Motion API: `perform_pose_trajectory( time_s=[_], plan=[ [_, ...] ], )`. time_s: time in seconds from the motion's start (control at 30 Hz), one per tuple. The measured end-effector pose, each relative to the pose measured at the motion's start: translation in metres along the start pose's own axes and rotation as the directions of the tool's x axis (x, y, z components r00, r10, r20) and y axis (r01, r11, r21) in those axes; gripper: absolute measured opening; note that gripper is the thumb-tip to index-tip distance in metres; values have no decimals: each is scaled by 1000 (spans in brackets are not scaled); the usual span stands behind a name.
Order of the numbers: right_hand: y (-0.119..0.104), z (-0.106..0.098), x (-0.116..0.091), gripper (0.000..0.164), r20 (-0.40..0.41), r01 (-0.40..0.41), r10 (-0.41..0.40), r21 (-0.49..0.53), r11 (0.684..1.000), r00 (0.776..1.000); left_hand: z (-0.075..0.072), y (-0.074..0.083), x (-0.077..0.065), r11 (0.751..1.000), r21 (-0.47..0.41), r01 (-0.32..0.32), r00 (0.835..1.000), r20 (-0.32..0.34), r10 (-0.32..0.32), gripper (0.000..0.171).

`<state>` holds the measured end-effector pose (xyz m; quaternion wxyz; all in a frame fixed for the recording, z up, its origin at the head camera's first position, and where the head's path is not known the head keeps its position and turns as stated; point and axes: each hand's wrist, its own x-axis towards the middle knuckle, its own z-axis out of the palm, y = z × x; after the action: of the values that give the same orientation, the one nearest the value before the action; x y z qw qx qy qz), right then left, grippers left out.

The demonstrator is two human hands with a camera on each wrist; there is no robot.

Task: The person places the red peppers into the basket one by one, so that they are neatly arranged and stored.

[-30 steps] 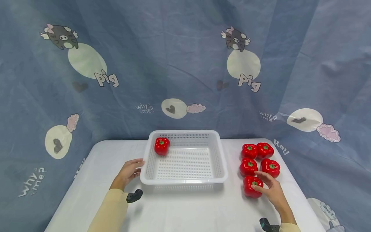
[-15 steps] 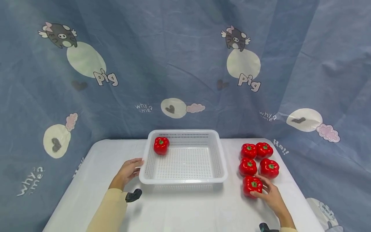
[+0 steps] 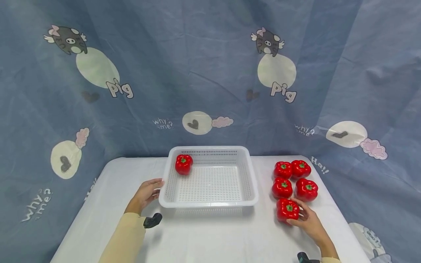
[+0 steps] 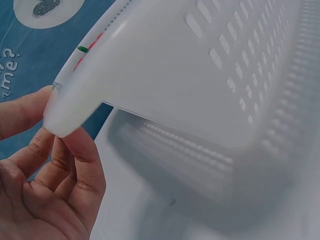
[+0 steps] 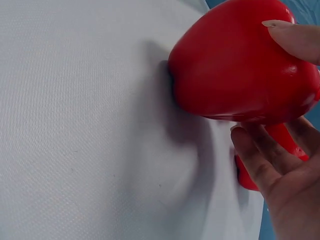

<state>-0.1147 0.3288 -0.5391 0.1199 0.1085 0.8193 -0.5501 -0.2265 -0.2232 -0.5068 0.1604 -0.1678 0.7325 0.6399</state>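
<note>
A white perforated plastic basket (image 3: 210, 204) stands mid-table with one red bell pepper (image 3: 183, 165) in its far left corner. My left hand (image 3: 144, 195) pinches the basket's left rim; in the left wrist view the thumb lies on one side of the rim and the fingers (image 4: 89, 172) curl against the other. On the right, my right hand (image 3: 310, 222) holds the nearest red bell pepper (image 3: 287, 210) from its right side. In the right wrist view the thumb (image 5: 297, 42) lies on that pepper's upper side, with the other fingers below it.
Several more red bell peppers stand just beyond the held one, including a front left pepper (image 3: 281, 187) and a right one (image 3: 306, 190). Behind the white-covered table (image 3: 210, 237) hangs a blue printed cloth (image 3: 210, 73).
My right fingers have moved from over the nearest pepper to round its right side, and that pepper has tilted slightly. My left hand stays at the basket's rim.
</note>
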Motion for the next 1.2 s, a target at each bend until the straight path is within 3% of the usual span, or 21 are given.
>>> perform_pose_trajectory(
  time_s=[0.63, 1.2],
  plan=[
    [-4, 9, -7, 85, -33, 23, -23, 0, 1000, 999, 0, 1, -4, 1000, -7, -6, 1000, 1, 6, 52],
    [-25, 13, -4, 86, -41, 54, -56, -58, 997, 998, 1, 0, 0, 1000, -25, -3, 1000, -5, 3, 48]
  ],
)
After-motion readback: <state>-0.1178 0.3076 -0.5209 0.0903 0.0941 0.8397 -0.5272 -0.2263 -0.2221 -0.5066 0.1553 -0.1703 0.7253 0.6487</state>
